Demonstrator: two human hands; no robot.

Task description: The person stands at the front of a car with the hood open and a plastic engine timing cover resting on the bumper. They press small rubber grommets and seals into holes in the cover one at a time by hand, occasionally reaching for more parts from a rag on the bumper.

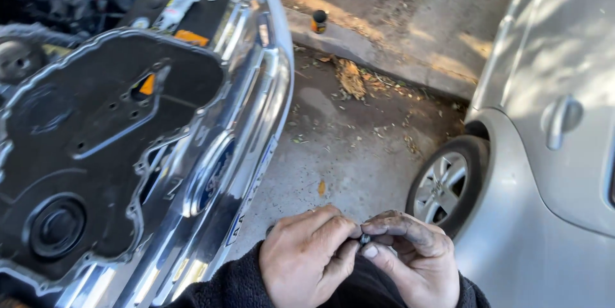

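Driveway car repair spot (open engine bay (96, 141), parked silver car (551, 154))

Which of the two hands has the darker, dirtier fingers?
The right hand: its fingers are smeared black with grease, while the left hand looks mostly clean.

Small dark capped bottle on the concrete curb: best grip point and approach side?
Judging by its pose, take the small dark bottle with an orange band around its body below the cap, fingers coming from above or from the near side. It stands upright and alone on the concrete curb, with open space all round.
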